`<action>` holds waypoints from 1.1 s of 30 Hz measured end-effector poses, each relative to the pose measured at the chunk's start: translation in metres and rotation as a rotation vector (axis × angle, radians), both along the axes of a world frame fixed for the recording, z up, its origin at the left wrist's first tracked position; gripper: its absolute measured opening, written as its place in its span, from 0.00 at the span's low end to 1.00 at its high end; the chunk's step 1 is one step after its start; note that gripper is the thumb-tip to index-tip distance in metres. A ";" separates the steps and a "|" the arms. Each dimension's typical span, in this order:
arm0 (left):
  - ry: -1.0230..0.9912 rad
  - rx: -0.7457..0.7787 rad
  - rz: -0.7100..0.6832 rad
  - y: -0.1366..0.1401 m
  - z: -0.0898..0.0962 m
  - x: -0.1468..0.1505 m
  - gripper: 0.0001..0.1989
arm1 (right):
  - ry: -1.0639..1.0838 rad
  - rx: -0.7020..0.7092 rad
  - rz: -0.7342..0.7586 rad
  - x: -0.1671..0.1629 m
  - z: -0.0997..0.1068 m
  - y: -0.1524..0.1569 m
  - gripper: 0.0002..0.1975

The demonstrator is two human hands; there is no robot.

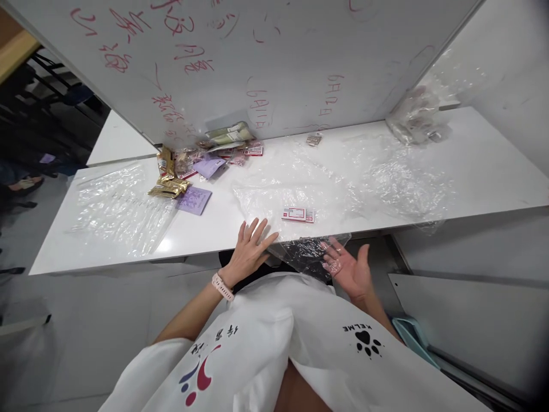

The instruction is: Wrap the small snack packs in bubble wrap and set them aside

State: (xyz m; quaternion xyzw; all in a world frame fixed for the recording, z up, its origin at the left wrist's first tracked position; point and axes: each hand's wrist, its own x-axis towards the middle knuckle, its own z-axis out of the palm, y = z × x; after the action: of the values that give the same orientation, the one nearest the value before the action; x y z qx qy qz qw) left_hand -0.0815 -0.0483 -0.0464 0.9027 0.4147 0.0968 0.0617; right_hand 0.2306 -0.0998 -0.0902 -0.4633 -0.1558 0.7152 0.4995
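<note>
My left hand [247, 253] rests at the table's front edge with its fingers spread over a clear plastic bag [257, 197]. Palm up, my right hand [350, 273] is below the edge, its fingers stretched out against the part of the clear plastic that hangs over. It is open, and its fingertips show through the film. A red-and-white small packet [295, 214] lies flat on or in the plastic, between and beyond my hands. A second, similar one seems to stick out from under its right end.
The white table [206, 229] backs onto a whiteboard [274, 63] with red writing. At left lie clear bags [128, 209], gold packets [169, 187], purple packets [195, 200] and a green packet [231, 133]. Crumpled plastic [403, 180] and a filled bag [414, 123] are right; a small brown packet [314, 139] sits behind.
</note>
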 end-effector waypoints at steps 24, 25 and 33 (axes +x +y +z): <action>-0.471 0.043 -0.053 0.057 0.007 0.075 0.16 | -1.305 1.030 0.378 -0.013 0.041 0.085 0.19; -0.457 -0.012 -0.025 0.061 0.001 0.076 0.18 | -1.336 1.031 0.437 -0.013 0.038 0.088 0.22; -0.630 -0.255 0.064 0.074 -0.016 0.064 0.26 | -1.274 0.918 0.469 -0.006 0.032 0.099 0.30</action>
State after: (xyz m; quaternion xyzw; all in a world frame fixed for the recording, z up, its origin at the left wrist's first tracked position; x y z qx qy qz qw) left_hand -0.0172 0.0260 -0.0626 0.7999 0.4123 0.3200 0.2962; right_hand 0.2241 -0.0004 -0.0586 -0.4857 -0.7798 0.2657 0.2924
